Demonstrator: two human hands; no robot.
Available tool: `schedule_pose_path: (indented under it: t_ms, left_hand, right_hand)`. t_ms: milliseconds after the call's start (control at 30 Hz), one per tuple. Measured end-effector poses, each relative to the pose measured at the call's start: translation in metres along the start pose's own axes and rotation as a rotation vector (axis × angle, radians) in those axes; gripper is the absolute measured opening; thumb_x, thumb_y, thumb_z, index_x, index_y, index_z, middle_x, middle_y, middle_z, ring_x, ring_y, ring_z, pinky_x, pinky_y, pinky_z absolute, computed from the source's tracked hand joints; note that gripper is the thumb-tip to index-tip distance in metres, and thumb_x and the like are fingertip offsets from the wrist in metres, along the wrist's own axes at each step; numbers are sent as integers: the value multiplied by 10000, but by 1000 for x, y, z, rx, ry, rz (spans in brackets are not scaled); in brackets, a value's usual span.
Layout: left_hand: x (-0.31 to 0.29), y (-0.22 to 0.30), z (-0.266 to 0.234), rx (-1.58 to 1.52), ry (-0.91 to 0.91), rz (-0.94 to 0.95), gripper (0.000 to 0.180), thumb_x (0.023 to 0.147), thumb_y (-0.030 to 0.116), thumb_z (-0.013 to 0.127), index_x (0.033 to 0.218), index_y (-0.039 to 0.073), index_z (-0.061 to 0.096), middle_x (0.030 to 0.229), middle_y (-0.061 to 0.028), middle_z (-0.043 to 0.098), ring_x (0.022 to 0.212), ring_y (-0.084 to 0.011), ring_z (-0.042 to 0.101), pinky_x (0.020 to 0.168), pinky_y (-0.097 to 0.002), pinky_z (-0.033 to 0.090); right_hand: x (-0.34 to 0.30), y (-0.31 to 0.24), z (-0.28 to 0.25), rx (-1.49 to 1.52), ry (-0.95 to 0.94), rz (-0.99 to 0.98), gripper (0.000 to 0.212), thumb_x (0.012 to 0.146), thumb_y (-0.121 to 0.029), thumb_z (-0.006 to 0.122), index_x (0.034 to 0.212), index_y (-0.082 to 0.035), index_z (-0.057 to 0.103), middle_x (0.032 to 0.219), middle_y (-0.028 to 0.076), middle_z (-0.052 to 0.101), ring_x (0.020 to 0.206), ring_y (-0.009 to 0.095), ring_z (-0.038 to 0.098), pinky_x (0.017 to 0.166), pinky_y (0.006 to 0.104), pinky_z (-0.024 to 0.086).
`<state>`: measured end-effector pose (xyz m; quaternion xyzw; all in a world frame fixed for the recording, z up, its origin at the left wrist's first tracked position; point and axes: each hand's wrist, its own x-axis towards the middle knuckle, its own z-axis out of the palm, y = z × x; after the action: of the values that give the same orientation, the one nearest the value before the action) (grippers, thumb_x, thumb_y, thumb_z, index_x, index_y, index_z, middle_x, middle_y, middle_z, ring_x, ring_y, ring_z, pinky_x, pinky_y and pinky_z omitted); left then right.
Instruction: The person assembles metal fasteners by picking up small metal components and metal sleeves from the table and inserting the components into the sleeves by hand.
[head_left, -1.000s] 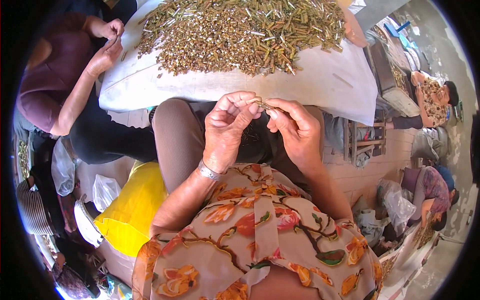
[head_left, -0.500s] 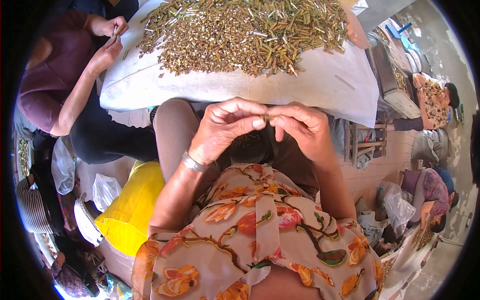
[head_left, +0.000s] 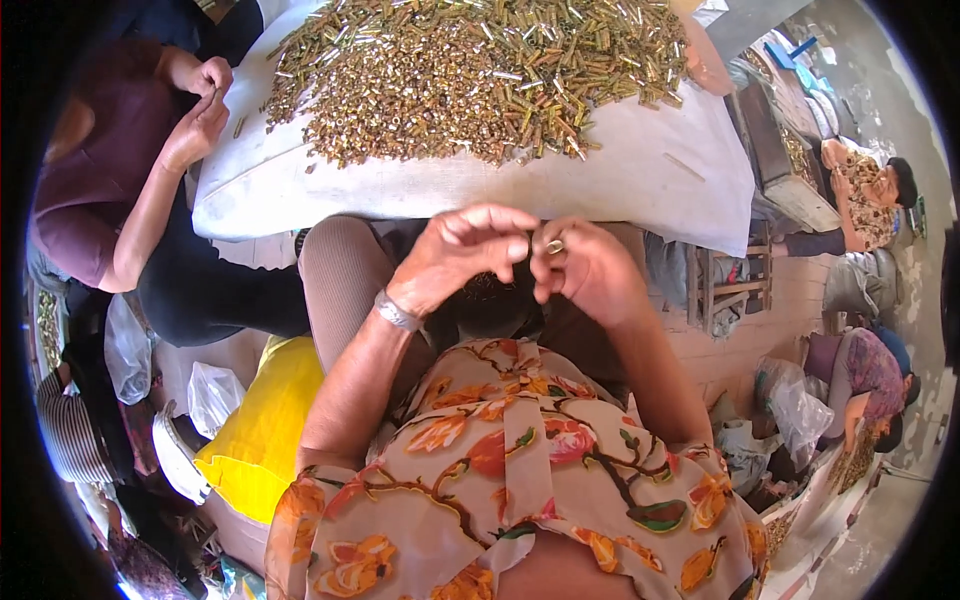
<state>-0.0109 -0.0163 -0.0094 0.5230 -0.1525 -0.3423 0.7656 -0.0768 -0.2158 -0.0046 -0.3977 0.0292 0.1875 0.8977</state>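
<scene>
Above my lap both hands are raised close together, just in front of the table edge. In my right hand (head_left: 592, 268) a small shiny gold-coloured metal piece (head_left: 555, 246) sits at the curled fingertips; it looks ring-like, but its exact kind is too small to tell. My left hand (head_left: 462, 252) is beside it, thumb and forefinger curved with a gap between them and nothing visible held. Beyond my hands a large heap of small gold-coloured metal pieces (head_left: 440, 95) lies on the white cloth (head_left: 640, 190), short nut-like ones nearer and longer tube-like ones behind.
At the left a person in a purple top (head_left: 110, 170) works with both hands near the heap. A yellow sack (head_left: 265, 430) and clear plastic bags (head_left: 213, 392) lie at lower left. To the right are a wooden stool (head_left: 735, 285) and other people at further tables.
My hands have come slightly apart from their fingertip-to-fingertip touch. The right hand has turned, so the gold-coloured piece shows at its fingers. The left thumb and forefinger have parted.
</scene>
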Motion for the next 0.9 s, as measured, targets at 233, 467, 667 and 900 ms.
schedule_pose_path:
  t_ms: [233,467,667,900]
  left_hand:
    - [71,-21,-41,1326,481,525,154,794,86,646,941,103,689,906,-101,634,820,-298,626,694,-371,521]
    - [77,-23,-36,1547,503,545,76,797,133,652,872,118,652,871,-60,608,828,-268,618,705,-368,516]
    - [74,-28,-35,1571,502,667,98,781,98,608,878,90,609,885,-68,592,861,-258,598,731,-369,503]
    - [72,-14,-31,1792,307,592,139,754,65,561,881,72,615,917,-73,566,932,-247,577,797,-370,490]
  right_hand:
    - [76,-35,-66,-709,653,-269,101,890,-133,602,881,-35,621,849,65,610,728,221,627,633,356,503]
    - [94,-29,-89,-1736,724,-693,128,813,-124,664,912,-67,608,870,151,591,767,378,599,661,464,480]
    - [73,-23,-74,-1495,692,-815,151,866,-110,620,988,-28,583,877,153,634,761,312,626,669,390,495]
    - [35,-2,-37,-1005,581,-424,166,909,-102,585,1052,-35,639,804,10,624,632,66,481,592,228,428]
